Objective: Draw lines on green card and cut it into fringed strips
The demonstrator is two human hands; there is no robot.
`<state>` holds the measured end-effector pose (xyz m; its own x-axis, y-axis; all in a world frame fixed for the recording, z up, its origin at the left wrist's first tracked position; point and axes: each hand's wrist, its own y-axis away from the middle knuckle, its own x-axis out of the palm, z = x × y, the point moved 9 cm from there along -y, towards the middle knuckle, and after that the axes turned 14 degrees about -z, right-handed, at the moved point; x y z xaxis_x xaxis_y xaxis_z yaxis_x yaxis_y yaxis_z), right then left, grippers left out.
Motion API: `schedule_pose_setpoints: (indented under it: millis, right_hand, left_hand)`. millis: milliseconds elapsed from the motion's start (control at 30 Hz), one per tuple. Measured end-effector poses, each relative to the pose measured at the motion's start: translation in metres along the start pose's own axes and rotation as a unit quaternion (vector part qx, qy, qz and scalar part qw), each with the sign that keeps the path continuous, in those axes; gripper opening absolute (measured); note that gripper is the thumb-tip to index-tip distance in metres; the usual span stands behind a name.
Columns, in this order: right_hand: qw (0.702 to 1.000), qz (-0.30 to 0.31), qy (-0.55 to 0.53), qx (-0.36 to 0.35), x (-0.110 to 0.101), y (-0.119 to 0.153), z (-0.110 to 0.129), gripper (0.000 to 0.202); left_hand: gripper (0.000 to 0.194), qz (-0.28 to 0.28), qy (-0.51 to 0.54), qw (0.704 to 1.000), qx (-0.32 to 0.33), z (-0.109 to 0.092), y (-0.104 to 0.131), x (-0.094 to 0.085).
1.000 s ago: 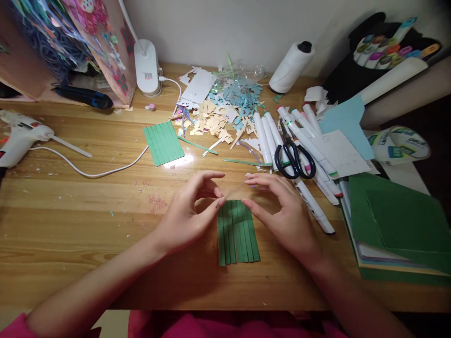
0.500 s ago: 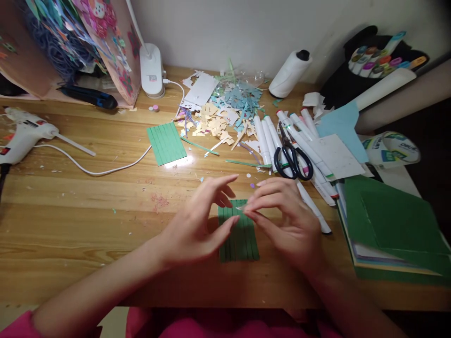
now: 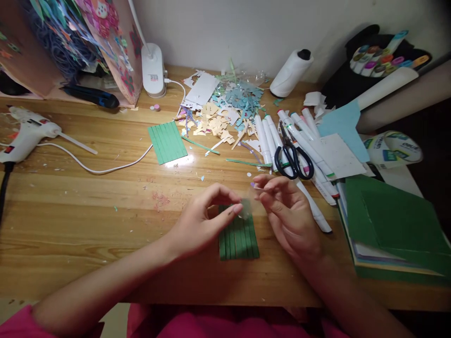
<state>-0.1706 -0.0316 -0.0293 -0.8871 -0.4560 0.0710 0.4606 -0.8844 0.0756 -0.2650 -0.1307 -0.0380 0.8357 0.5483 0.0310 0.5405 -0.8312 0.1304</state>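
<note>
My left hand (image 3: pixel 211 213) is closed in a pinch over the top left of a dark green striped paper square (image 3: pixel 239 239). Its thumb and fingertips hold the edge of a small, clear, blurred piece (image 3: pixel 245 210), which looks like film or tape. My right hand (image 3: pixel 287 206) is just to the right, fingers curled, with a thin pale sliver (image 3: pixel 260 188) between thumb and fingertips; what the sliver is cannot be made out. A lighter green striped square (image 3: pixel 167 142) lies farther back on the left.
Black-handled scissors (image 3: pixel 293 162) rest on white markers (image 3: pixel 319 180) at the right. Paper scraps (image 3: pixel 214 119) are heaped at the back. A glue gun (image 3: pixel 26 136) lies at the left, green sheets (image 3: pixel 398 220) at the right, and a tape roll (image 3: pixel 392 148) behind them.
My right hand has moved slightly right and turned, with its fingers lifted. My left thumb and fingertips have closed together, and a blurred clear piece now shows between the hands.
</note>
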Motion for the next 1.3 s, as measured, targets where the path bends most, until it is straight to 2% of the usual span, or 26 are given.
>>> schedule_pose_setpoints:
  millis: [133, 267, 400, 500, 733, 967, 1067, 1300]
  right_hand:
    - [0.999, -0.002, -0.031, 0.018, 0.003, 0.001, 0.001, 0.018]
    - [0.999, -0.042, -0.015, -0.010, -0.001, -0.001, 0.005, 0.022]
    - [0.995, -0.082, 0.036, -0.048, -0.009, -0.004, 0.007, 0.024]
    - [0.993, -0.080, 0.066, -0.051, -0.009, -0.005, 0.004, 0.028]
    - [0.997, -0.074, 0.012, -0.027, -0.014, -0.013, -0.005, 0.027]
    - [0.986, 0.018, 0.168, -0.005, -0.014, -0.023, -0.016, 0.022]
    - [0.979, 0.024, 0.203, 0.002, -0.018, -0.025, -0.019, 0.020]
    - [0.970, 0.029, 0.241, 0.006, -0.021, -0.027, -0.022, 0.015]
  left_hand:
    - [0.032, -0.012, 0.070, 0.997, -0.022, 0.005, -0.003, 0.003]
    - [0.023, -0.028, 0.105, 0.993, -0.054, 0.009, -0.010, -0.005]
    - [0.013, -0.053, 0.064, 0.995, -0.062, 0.006, -0.016, -0.017]
    - [0.008, -0.061, 0.028, 0.996, -0.062, 0.005, -0.016, -0.020]
    - [0.011, -0.098, -0.070, 0.992, -0.021, 0.001, -0.018, -0.032]
    - [0.013, -0.072, -0.228, 0.970, 0.052, 0.002, -0.019, -0.035]
    - [0.010, -0.064, -0.275, 0.956, 0.077, 0.002, -0.022, -0.032]
    - [0.007, -0.058, -0.300, 0.944, 0.121, 0.001, -0.025, -0.028]
